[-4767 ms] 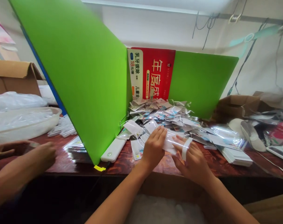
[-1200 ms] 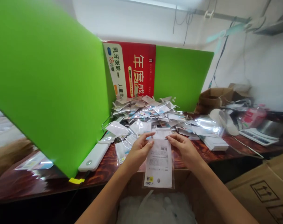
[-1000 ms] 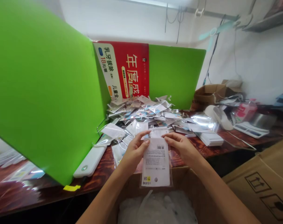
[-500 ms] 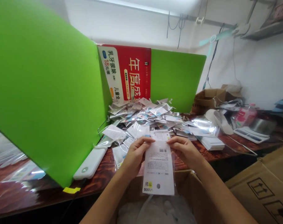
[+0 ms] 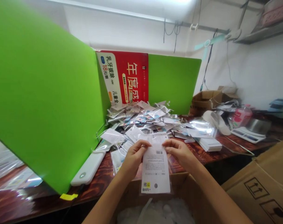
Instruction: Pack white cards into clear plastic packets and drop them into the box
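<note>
A clear plastic sleeve with a white printed card (image 5: 155, 169) inside hangs upright in front of me. My left hand (image 5: 133, 155) pinches its top left corner. My right hand (image 5: 178, 151) pinches its top right corner. The card's printed back, with a barcode, faces me. It hangs over an open cardboard box (image 5: 182, 182) lined with white plastic below the table edge. Behind my hands a heap of similar packets (image 5: 148, 119) covers the dark wooden table (image 5: 101, 174).
A green partition (image 5: 43, 102) stands at the left and another green board (image 5: 174, 81) at the back beside a red poster (image 5: 132, 76). A white flat device (image 5: 86, 169) lies by the partition. Card stack (image 5: 210, 143), scale (image 5: 247, 134) and cardboard boxes (image 5: 260, 183) are at the right.
Earlier my hands were pressed over a packet on the table; since then they lifted a carded sleeve upright over the box. Over the last second it has stayed there with only small shifts.
</note>
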`<state>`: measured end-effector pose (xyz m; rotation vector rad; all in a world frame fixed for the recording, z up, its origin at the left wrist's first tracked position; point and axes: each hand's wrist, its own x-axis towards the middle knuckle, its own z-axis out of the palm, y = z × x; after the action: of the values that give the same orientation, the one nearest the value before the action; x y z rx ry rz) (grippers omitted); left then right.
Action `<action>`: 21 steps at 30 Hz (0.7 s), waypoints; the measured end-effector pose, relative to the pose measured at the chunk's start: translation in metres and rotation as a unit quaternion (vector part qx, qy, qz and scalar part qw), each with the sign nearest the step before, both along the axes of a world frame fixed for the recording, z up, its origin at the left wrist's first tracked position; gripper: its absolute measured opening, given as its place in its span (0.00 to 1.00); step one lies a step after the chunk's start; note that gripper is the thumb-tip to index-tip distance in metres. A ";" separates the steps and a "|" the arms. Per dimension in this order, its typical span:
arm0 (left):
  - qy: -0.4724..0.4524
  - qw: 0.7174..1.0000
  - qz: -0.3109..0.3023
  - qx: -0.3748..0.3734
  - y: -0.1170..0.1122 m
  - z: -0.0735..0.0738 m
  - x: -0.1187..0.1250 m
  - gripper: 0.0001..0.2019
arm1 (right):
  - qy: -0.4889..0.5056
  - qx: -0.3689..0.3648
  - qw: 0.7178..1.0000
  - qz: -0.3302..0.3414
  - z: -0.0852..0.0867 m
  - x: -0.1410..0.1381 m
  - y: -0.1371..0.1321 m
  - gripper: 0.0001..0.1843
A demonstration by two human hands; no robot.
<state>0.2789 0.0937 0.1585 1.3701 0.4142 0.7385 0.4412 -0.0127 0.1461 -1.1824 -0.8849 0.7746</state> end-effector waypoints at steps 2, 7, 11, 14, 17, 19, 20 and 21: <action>0.006 1.000 0.009 0.028 0.001 -0.001 0.000 0.08 | -0.016 -0.001 1.000 0.004 -0.002 0.001 0.001 0.12; 0.006 1.000 -0.013 0.014 0.003 -0.004 0.001 0.08 | -0.017 -0.002 1.000 0.002 -0.003 0.004 0.000 0.18; -0.002 0.997 -0.058 -0.050 0.004 -0.007 0.001 0.11 | 0.058 -0.002 0.998 0.007 0.001 0.004 -0.002 0.15; -0.015 0.991 -0.110 -0.073 0.005 -0.006 -0.003 0.14 | 0.086 0.026 0.996 0.010 0.005 0.004 -0.004 0.13; -0.035 0.985 -0.149 -0.075 0.004 -0.004 -0.006 0.22 | 0.104 0.052 0.993 -0.003 0.009 0.004 -0.007 0.12; -0.043 0.985 -0.149 -0.078 0.002 -0.003 -0.007 0.35 | 0.119 0.073 0.990 -0.020 0.013 0.003 -0.009 0.12; -0.035 0.985 -0.147 -0.078 0.002 -0.003 -0.007 0.41 | 0.126 0.084 0.988 -0.026 0.015 0.002 -0.010 0.12; -0.022 0.986 -0.148 -0.075 0.001 -0.004 -0.007 0.46 | 0.129 0.092 0.987 -0.029 0.016 0.001 -0.011 0.12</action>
<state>0.2719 0.0945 0.1550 1.2374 0.2197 0.4817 0.4420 -0.0235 0.1621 -0.9166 -0.6878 0.7620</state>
